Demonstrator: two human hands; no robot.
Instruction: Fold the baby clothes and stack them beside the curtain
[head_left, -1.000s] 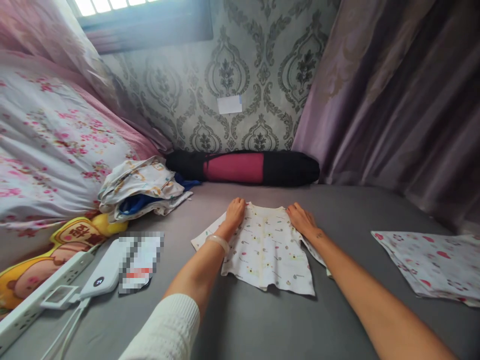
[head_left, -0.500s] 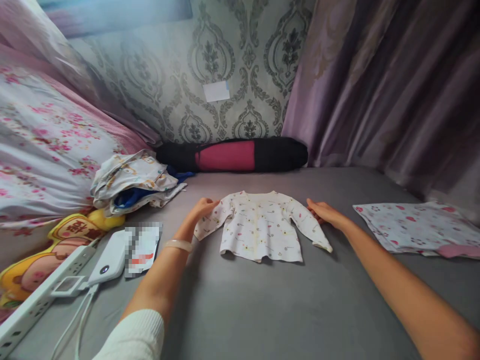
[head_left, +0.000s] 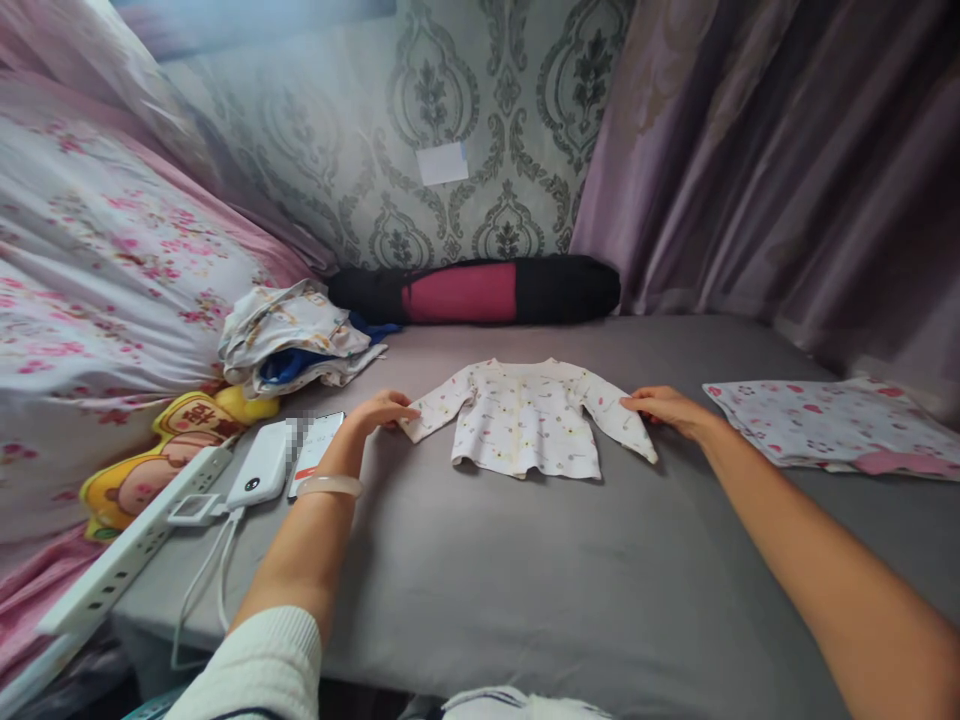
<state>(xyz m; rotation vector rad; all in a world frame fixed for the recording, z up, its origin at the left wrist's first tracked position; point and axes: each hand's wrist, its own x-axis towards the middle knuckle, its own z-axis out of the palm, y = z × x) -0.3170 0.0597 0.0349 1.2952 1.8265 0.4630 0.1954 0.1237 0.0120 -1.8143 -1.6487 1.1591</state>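
A small white baby shirt [head_left: 525, 420] with a fine print and long sleeves lies spread on the grey bed sheet [head_left: 510, 570], its collar toward the wall. At the left sleeve's cuff, my left hand [head_left: 381, 408] pinches the cloth between thumb and fingers. My right hand [head_left: 666, 408] is closed on the outer edge of the right sleeve, a little above its cuff. Both sleeves stretch outward from the body of the shirt.
Folded heart-print cloth [head_left: 817, 425] lies at right. To the left are a clothes pile [head_left: 300, 335], a yellow plush toy [head_left: 135, 490], a power strip [head_left: 142, 540], a white power bank [head_left: 259, 465] with cables and a phone [head_left: 319, 450]. A black-and-red roll [head_left: 465, 292] lies along the wall.
My left hand has moved down to the left cuff, and that sleeve is straighter. My right hand now grips the right sleeve, which is drawn further outward. The view has shifted slightly.
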